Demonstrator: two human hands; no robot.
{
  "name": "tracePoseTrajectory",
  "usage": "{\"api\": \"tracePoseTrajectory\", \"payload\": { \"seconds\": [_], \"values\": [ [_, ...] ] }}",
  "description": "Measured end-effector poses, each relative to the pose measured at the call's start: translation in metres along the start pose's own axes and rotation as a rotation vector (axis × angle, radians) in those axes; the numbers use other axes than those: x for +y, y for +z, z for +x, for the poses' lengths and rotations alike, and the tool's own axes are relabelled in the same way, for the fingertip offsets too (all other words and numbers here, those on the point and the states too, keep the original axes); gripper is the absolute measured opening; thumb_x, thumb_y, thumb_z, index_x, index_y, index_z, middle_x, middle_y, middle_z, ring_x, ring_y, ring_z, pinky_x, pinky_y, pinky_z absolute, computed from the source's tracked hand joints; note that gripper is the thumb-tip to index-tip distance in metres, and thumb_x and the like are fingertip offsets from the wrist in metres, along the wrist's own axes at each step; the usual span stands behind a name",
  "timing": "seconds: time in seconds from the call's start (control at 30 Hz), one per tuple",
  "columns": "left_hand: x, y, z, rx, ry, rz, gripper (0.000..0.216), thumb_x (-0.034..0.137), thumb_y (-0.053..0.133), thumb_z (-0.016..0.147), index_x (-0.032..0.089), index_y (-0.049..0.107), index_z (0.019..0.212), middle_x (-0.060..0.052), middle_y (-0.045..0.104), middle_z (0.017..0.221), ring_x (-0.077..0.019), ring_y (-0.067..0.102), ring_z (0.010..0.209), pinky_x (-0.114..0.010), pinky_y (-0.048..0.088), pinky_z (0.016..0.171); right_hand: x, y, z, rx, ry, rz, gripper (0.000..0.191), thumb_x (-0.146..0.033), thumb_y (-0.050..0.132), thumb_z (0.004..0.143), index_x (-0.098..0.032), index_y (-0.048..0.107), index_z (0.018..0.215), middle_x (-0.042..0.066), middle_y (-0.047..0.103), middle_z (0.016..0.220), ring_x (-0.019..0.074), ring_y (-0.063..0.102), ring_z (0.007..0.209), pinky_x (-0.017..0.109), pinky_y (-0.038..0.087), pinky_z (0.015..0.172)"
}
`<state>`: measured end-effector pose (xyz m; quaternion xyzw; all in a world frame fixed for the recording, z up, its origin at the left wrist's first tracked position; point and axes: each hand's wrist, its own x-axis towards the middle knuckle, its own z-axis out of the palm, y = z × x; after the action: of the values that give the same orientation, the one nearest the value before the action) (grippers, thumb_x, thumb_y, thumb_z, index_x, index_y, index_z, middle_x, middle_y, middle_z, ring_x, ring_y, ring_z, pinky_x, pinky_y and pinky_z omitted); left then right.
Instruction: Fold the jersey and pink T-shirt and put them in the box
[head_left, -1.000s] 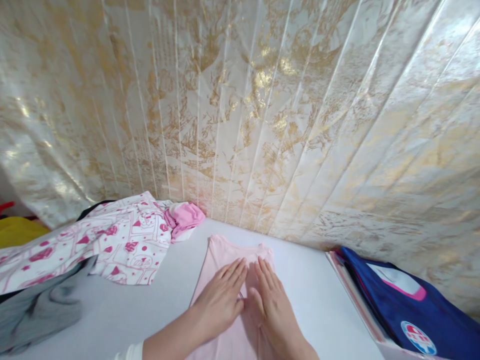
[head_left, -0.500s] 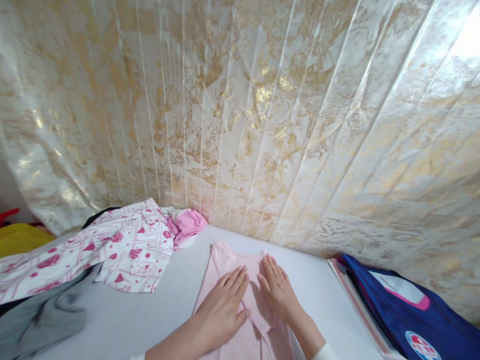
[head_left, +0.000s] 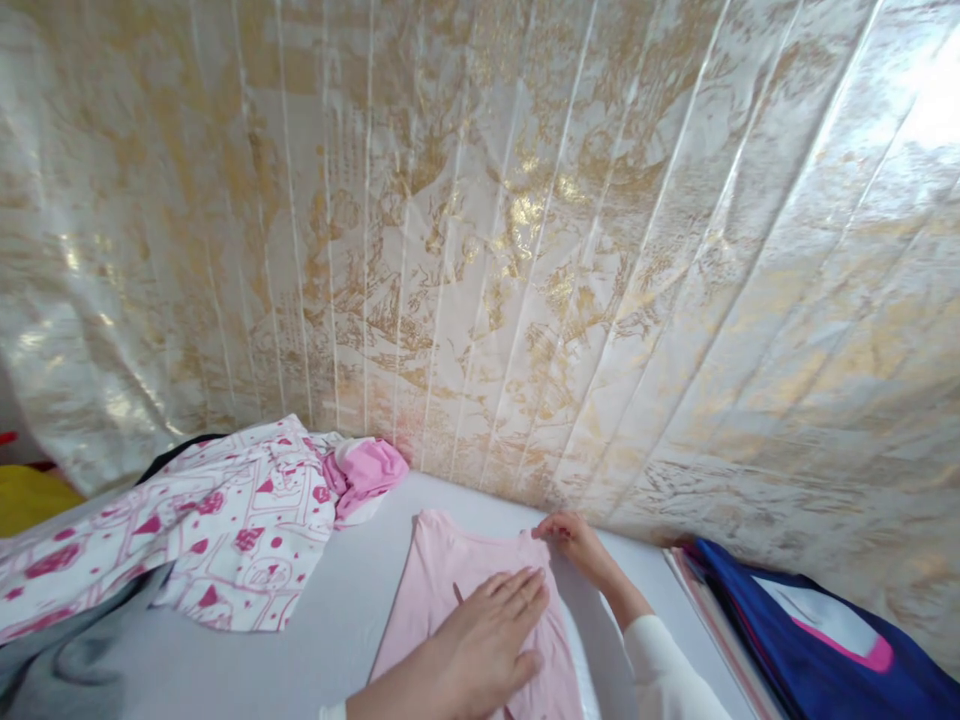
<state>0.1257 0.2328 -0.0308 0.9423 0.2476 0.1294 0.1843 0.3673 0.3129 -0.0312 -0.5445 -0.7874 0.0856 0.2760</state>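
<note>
A folded pale pink garment (head_left: 442, 590) lies on the white table (head_left: 315, 650) near the wall. My left hand (head_left: 480, 645) rests flat on its middle, fingers stretched out and open. At the garment's far right corner, close to the wall, my right hand (head_left: 574, 538) has its fingers closed in a pinch on the fabric edge. A white sleeve covers my right forearm.
A white cloth with pink prints (head_left: 202, 520) and a bright pink piece (head_left: 367, 468) lie at the left, with grey fabric (head_left: 67, 660) below them. A stack with a navy blue garment (head_left: 810, 640) sits at the right. A gold-and-white sheet (head_left: 525, 250) hangs behind the table.
My right hand has slid from the garment's middle to its far right corner and pinched it. My left hand stayed flat, shifting slightly right. The camera tilted a little.
</note>
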Motion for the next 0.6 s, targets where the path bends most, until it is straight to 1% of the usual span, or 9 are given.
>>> {"api": "tracePoseTrajectory", "payload": {
  "seconds": [0.1,0.17,0.23,0.33,0.4,0.5,0.6],
  "values": [
    [-0.004,0.007,0.003,0.000,0.027,0.004,0.062,0.051,0.028,0.102,0.015,0.022,0.152,-0.009,0.016,0.158,-0.0218,0.016,0.146,-0.039,0.013,0.118,0.002,0.004,0.004,-0.064,-0.025,-0.029,0.033,-0.003,0.043,0.061,-0.020,0.071,0.067,0.003,0.068,0.074,0.0183,0.062,0.078,0.034,0.046,0.082],
    [-0.005,0.008,0.001,0.010,0.042,0.020,0.062,0.051,0.030,0.102,0.016,0.022,0.152,-0.009,0.016,0.158,-0.0221,0.017,0.146,-0.039,0.013,0.118,0.003,0.003,0.006,-0.086,-0.035,-0.063,0.030,-0.003,0.045,0.063,-0.020,0.070,0.066,0.002,0.065,0.074,0.0182,0.060,0.078,0.036,0.044,0.084],
    [-0.004,0.007,-0.001,0.013,0.056,0.035,0.059,0.049,0.032,0.102,0.018,0.024,0.152,-0.009,0.018,0.158,-0.0231,0.018,0.145,-0.040,0.015,0.117,0.003,0.001,0.009,-0.106,-0.057,-0.094,0.029,-0.003,0.045,0.066,-0.020,0.068,0.064,0.003,0.062,0.075,0.0187,0.057,0.080,0.035,0.043,0.084],
    [-0.002,0.003,-0.001,0.010,0.070,0.056,0.053,0.046,0.032,0.102,0.022,0.029,0.150,-0.009,0.020,0.158,-0.0243,0.020,0.145,-0.042,0.017,0.116,-0.004,0.000,0.015,-0.131,-0.099,-0.127,0.027,-0.005,0.048,0.073,-0.021,0.066,0.061,0.004,0.061,0.081,0.0199,0.054,0.088,0.033,0.042,0.083],
    [-0.002,0.003,-0.001,0.020,0.074,0.076,0.051,0.045,0.032,0.103,0.024,0.032,0.149,-0.009,0.021,0.158,-0.0246,0.021,0.145,-0.042,0.018,0.116,-0.012,0.001,0.018,-0.140,-0.109,-0.141,0.024,-0.007,0.052,0.076,-0.021,0.065,0.062,0.004,0.060,0.082,0.0193,0.054,0.089,0.031,0.042,0.084],
    [-0.005,0.008,-0.001,0.044,0.082,0.102,0.050,0.044,0.034,0.102,0.026,0.033,0.148,-0.008,0.020,0.158,-0.0251,0.021,0.144,-0.042,0.019,0.115,-0.019,0.002,0.017,-0.115,-0.059,-0.161,0.021,-0.009,0.055,0.077,-0.021,0.062,0.063,0.003,0.060,0.082,0.0175,0.055,0.087,0.028,0.041,0.082],
    [-0.008,0.014,0.000,0.062,0.083,0.110,0.051,0.045,0.038,0.101,0.028,0.032,0.149,-0.006,0.018,0.159,-0.0250,0.022,0.144,-0.041,0.019,0.115,-0.018,-0.001,0.009,-0.018,0.098,-0.179,0.022,-0.009,0.045,0.083,-0.021,0.061,0.075,0.003,0.062,0.082,0.0164,0.057,0.080,0.026,0.040,0.072]
  ]
}}
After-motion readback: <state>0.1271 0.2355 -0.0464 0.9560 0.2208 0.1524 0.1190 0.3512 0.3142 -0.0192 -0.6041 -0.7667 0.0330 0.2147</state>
